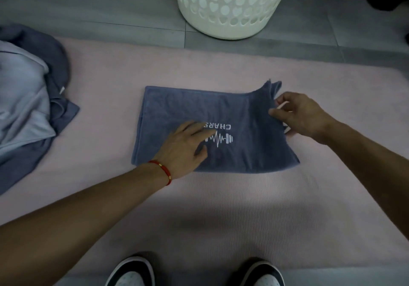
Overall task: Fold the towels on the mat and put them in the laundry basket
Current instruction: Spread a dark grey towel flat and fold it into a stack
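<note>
A dark blue towel (188,108) with a white logo lies part-folded in the middle of the pink mat (221,208). My left hand (186,146) presses flat on its near middle, fingers straight over the logo. My right hand (298,115) pinches the towel's right edge, which is lifted a little off the mat. The white laundry basket (232,4) with heart-shaped holes stands on the grey floor beyond the mat, apart from the towel.
A heap of unfolded towels (28,99), light blue and dark blue, lies on the mat's left side. My two shoes (194,272) stand at the mat's near edge. Grey floor tiles surround the mat.
</note>
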The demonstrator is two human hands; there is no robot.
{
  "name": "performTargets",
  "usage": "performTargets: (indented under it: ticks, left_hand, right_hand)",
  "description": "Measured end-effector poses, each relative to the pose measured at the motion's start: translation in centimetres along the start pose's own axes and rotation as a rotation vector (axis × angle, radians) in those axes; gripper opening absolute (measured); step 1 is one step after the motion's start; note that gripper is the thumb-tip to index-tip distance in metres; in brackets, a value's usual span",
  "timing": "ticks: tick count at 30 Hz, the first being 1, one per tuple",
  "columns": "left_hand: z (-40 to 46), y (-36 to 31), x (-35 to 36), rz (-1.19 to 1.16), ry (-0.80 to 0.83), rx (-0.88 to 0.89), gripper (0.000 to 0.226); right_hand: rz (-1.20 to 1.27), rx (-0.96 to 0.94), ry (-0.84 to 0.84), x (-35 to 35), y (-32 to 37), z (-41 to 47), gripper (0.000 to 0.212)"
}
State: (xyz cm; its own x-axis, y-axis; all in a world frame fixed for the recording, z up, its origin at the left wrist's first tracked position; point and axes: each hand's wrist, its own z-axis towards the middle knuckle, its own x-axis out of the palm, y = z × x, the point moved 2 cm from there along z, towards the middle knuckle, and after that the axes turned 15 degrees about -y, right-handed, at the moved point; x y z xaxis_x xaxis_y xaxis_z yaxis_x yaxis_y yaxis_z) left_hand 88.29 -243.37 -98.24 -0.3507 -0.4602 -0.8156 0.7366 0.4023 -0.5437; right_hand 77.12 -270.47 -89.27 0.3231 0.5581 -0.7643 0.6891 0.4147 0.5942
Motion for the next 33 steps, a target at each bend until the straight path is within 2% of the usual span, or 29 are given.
performTargets:
  ticks: [3,7,10,12,15,18,19,21,23,24,26,28,30,33]
  left_hand:
    - [-0.7,1.0,-2.3,-0.276,-0.205,-0.308,0.036]
    - [-1.2,2.5,-5.3,-0.466,-0.274,-0.673,0.016]
    - [-1.3,3.1,-7.2,-0.759,-0.290,-0.967,0.019]
    - [-1.5,3.7,-8.1,-0.833,-0.315,-1.069,0.025]
    - [-2.0,5.2,-8.3,-0.703,-0.337,-1.051,0.028]
    - [-2.3,6.5,-7.7,-0.388,-0.218,-0.929,0.020]
    - [-2.3,6.7,-7.6,-0.271,-0.191,-0.863,0.021]
    - [-2.3,6.8,-7.4,-0.137,-0.238,-0.753,0.014]
    - [-2.4,7.1,-7.4,-0.064,-0.301,-0.703,0.003]
    - [-2.5,7.2,-7.4,-0.021,-0.315,-0.692,0.005]
    - [-2.8,7.8,-7.0,0.072,-0.281,-0.646,0.011]
    - [-3.0,8.6,-6.6,0.145,-0.185,-0.654,0.022]
    - [-3.0,9.1,-6.4,0.174,-0.113,-0.723,0.028]
    - [-2.7,9.3,-6.2,0.161,-0.096,-0.780,0.028]
  right_hand:
    - [-0.075,-0.117,0.015,2.7,6.0,-0.7,0.017]
    - [-0.336,-0.416,-0.066,9.0,12.8,-1.6,0.023]
    - [-0.220,-0.493,-0.038,13.9,15.7,-2.3,0.030]
    - [-0.100,-0.481,-0.020,16.5,16.6,-2.5,0.032]
    - [-0.034,-0.426,0.071,19.1,16.9,-2.5,0.032]
    - [0.031,-0.391,0.174,20.0,16.1,-2.8,0.025]
    - [0.055,-0.432,0.155,19.9,15.6,-2.7,0.018]
    - [0.024,-0.554,0.068,19.2,14.2,-2.1,0.012]
    - [-0.103,-0.700,-0.054,18.1,12.3,-0.9,0.022]
    - [-0.213,-0.749,-0.086,17.7,11.2,-0.3,0.032]
    - [-0.485,-0.764,-0.027,17.0,9.1,0.9,0.052]
    - [-0.664,-0.723,0.103,16.9,7.6,1.7,0.059]
    - [-0.638,-0.698,0.147,16.9,7.2,2.6,0.056]
    - [-0.474,-0.598,0.061,16.4,8.0,4.3,0.052]
